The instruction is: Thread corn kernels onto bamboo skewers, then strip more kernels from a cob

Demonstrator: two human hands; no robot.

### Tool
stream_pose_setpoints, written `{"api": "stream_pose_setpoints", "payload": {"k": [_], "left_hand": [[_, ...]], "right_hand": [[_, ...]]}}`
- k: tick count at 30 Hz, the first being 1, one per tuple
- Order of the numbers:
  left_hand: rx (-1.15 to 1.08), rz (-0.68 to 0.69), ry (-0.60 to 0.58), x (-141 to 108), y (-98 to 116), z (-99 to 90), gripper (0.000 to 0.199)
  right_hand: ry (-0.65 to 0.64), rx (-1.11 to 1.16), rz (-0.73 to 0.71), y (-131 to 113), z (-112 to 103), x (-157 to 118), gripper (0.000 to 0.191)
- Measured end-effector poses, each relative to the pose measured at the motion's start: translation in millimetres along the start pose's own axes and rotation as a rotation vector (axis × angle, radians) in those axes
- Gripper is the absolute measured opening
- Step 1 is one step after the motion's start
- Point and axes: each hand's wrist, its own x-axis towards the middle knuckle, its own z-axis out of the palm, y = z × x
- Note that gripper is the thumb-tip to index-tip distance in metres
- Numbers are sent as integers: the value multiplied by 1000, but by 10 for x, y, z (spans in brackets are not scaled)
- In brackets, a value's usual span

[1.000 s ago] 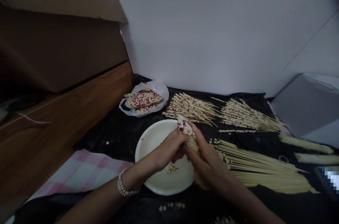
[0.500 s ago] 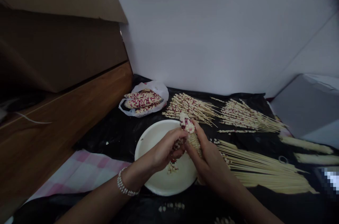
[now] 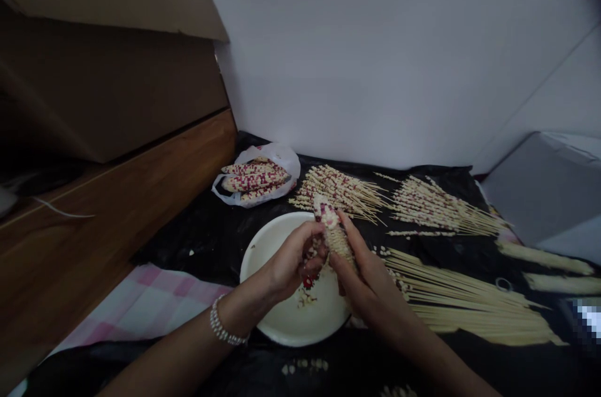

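A corn cob [image 3: 334, 237] mottled maroon and cream, kernels crowding its tip, pale stripped core lower down, gripped in the right hand [image 3: 370, 297], left hand [image 3: 291, 265] curled tightly against its side, a white plate [image 3: 323, 319] beneath both hands, loose kernels [image 3: 306, 298] below the left hand

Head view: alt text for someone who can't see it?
The left hand and right hand grip a partly bare red-and-white corn cob over a white plate. Kernel-threaded skewers lie on black sheeting; more cobs sit in a white plastic bag.
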Motion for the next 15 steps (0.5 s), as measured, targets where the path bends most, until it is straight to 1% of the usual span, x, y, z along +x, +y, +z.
{"api": "stream_pose_setpoints", "payload": {"k": [2, 6, 10, 12, 15], "left_hand": [[19, -10, 5, -1, -12, -2, 28], [56, -11, 58, -5, -24, 24, 23], [97, 38, 89, 9, -51, 60, 7], [100, 54, 81, 12, -55, 69, 5], [85, 42, 2, -3, -23, 62, 6]], "right_hand": [[0, -41, -27, 35, 20, -3, 63], [-25, -83, -45, 75, 39, -10, 62], [-43, -17, -28, 80, 30, 5, 61], [-47, 12, -10, 81, 18, 17, 60], [-25, 14, -11, 82, -4, 29, 61]]}}
